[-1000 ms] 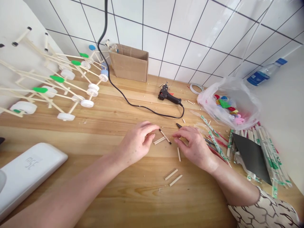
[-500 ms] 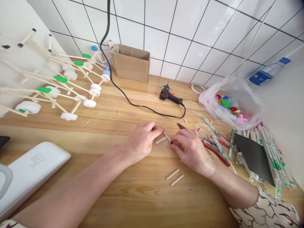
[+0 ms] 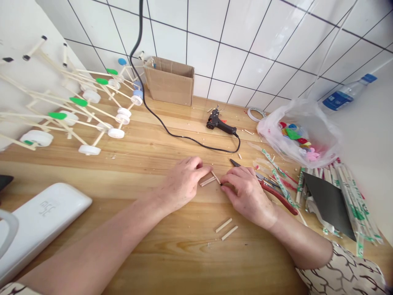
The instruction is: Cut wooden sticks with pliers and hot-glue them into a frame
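One short pale stick [image 3: 216,177] is just above or on the wooden table [image 3: 153,258], between the person's two hands; whether it touches the wood cannot be told. The left hand [image 3: 186,180] has its fingertips closed on the far end, hiding it, and the right hand [image 3: 245,192] pinches the near end, where a bit of black shows. The stick's long axis runs slantwise, from far left to near right, the near end pointing at the right thumb. Just beside it, on the left, two loose sticks [image 3: 208,181] lie side by side, their right ends touching or nearly touching it. Another pair [image 3: 226,229] lies nearer the person, roughly parallel and apart. Close on the right, pliers [image 3: 278,198] with red handles lie partly under the right hand, which hides their middle; wrapper strips [image 3: 281,186] are beyond them. Ahead, a black glue gun [image 3: 222,125] rests with its cord [image 3: 196,142] looping across the wood between it and the hands. Farther out are a cardboard box [image 3: 170,84], a tape roll [image 3: 256,114], a plastic bag [image 3: 267,129] of coloured pieces, a bottle [image 3: 339,98], a black sheet [image 3: 330,207] over wrapped sticks, wheeled stick frames [image 3: 89,150] at far left, and a white power bank [image 3: 52,217].
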### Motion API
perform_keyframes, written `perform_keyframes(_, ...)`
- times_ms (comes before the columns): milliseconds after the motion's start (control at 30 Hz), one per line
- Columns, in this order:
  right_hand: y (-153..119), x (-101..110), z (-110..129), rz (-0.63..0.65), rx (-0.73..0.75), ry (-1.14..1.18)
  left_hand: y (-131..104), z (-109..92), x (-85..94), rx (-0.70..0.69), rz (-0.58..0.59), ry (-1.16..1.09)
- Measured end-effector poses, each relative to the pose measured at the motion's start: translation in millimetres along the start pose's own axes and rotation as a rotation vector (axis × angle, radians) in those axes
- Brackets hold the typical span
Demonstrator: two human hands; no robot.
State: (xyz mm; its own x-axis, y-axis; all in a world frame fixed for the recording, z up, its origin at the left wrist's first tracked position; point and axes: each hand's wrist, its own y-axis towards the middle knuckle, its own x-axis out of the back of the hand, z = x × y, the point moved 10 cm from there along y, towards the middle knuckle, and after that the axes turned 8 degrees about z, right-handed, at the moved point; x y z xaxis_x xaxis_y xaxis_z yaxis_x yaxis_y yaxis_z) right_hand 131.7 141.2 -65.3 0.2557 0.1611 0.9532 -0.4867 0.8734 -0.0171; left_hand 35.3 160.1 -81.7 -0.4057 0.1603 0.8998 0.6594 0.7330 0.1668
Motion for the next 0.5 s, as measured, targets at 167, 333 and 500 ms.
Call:
perform_keyframes(167, 0.6, -0.3, -0.1, -0.010, 0.005, 0.000, -0.2, -1.5, 2.4, -0.015, -0.030, -0.001)
perform_keyframes(333, 0.6, -0.6, -0.4, -0.022, 0.005, 0.001, -0.6, -0.4, 4.3, -0.020, -0.054, -0.019)
perform_keyframes(500, -1.5, 1.2, -2.1, -0.034, 0.005, 0.016, -1.1, 7.0, 5.1, 0.011, -0.088, -0.136)
